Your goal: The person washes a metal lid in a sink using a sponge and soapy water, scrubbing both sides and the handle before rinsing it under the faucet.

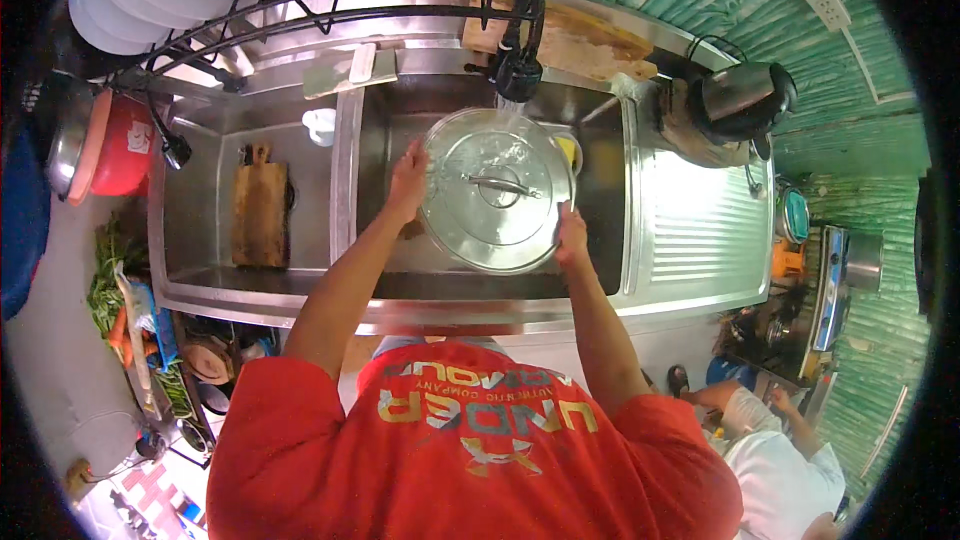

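A round metal pot lid [480,229] with a bar handle at its middle is held over the right basin of a steel double sink [346,187]. My left hand [409,178] grips its left rim, my right hand [572,234] its lower right rim. Water runs from the black faucet [517,79] onto the lid's upper part. Behind the lid's right edge shows part of a yellow item [567,150], mostly hidden. Whatever else lies under the lid cannot be seen.
A wooden board [259,214] lies in the left basin. A black dish rack [330,15] holds several white plates above. An electric kettle [739,101] stands at the right, above the ribbed drainboard [705,240]. A person in white [784,476] is at lower right.
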`<state>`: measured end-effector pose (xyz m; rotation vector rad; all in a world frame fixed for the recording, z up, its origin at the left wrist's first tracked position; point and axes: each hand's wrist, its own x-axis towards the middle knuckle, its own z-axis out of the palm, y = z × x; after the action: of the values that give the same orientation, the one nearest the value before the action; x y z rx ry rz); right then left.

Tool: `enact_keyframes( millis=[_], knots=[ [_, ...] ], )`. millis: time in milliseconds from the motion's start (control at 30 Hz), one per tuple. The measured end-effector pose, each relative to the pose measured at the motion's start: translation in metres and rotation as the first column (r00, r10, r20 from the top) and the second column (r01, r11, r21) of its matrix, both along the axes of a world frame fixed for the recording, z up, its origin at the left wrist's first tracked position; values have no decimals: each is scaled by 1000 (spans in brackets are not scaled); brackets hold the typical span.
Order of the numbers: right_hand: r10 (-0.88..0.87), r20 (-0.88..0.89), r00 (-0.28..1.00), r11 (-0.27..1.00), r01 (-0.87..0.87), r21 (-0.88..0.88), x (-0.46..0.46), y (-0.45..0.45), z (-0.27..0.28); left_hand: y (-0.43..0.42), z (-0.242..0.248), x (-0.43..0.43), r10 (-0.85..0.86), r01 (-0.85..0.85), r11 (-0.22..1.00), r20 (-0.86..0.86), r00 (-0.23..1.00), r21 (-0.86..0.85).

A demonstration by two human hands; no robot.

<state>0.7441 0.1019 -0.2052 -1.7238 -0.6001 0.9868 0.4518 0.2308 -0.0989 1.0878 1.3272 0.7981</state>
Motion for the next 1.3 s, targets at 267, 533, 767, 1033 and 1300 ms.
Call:
enact_keyframes(
  millis=[267, 533, 767, 1033, 1300],
  knots=[
    [25, 784, 620, 954, -249, 167, -76, 122, 74, 18, 58, 3, -124, 238, 921, -347, 930, 308],
    [5, 789, 615, 933, -286, 218, -128, 142, 127, 31, 70, 17, -235, 439, 753, -424, 875, 489],
    [2, 816, 579, 968, -204, 142, -156, 135, 132, 33, 67, 25, -174, 414, 713, -429, 886, 566],
    [24, 906, 423, 944, -308, 119, -147, 126, 155, 45, 63, 23, -324, 455, 686, -321, 890, 568],
    [442, 749, 494, 824, -554, -121, -25, 100, 170, 92, 23, 64, -436, 781, 323, -649, 624, 534]
  ],
)
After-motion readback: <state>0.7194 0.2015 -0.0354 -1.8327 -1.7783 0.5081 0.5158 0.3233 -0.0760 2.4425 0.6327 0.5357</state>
